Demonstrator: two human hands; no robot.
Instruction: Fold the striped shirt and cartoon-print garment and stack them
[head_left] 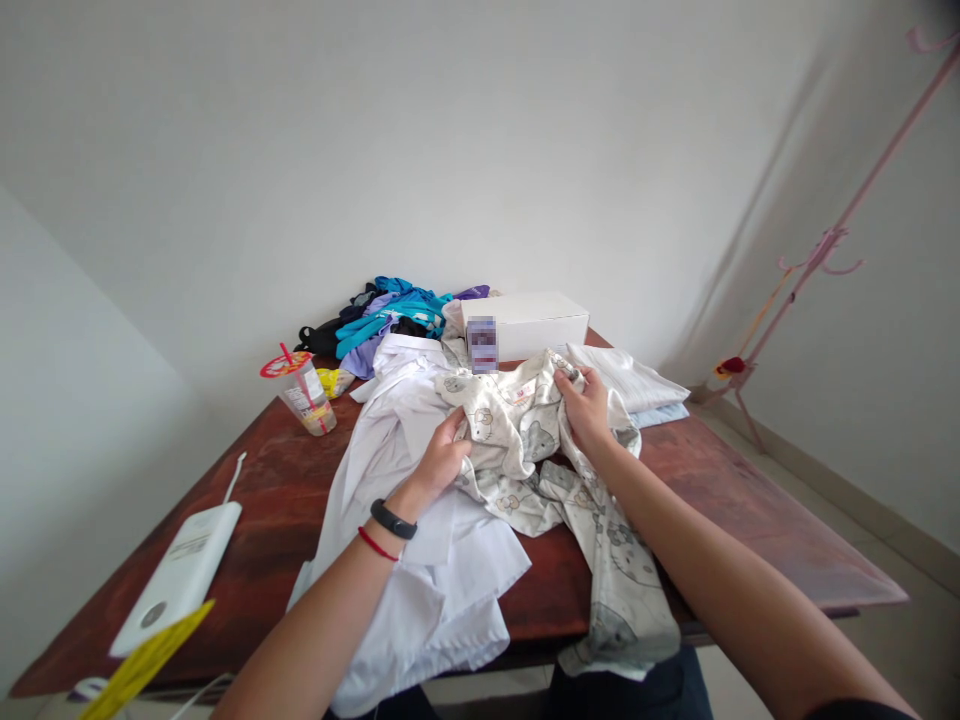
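Note:
A cream garment printed with grey cartoon cats [525,440] lies bunched in the middle of the dark red table [750,500], one end hanging over the front edge. My left hand [444,455] grips its left side, fingers curled into the cloth. My right hand [585,405] pinches a fold near its top. Under and left of it spreads a white shirt [405,500], which also droops off the front edge.
A white box [532,322] and a heap of blue and purple clothes [390,315] sit at the back. Folded white cloth [630,380] lies right of the box. A plastic cup with a red straw [304,395] and a white power bank [180,575] stand left. A pink rack [825,245] leans at right.

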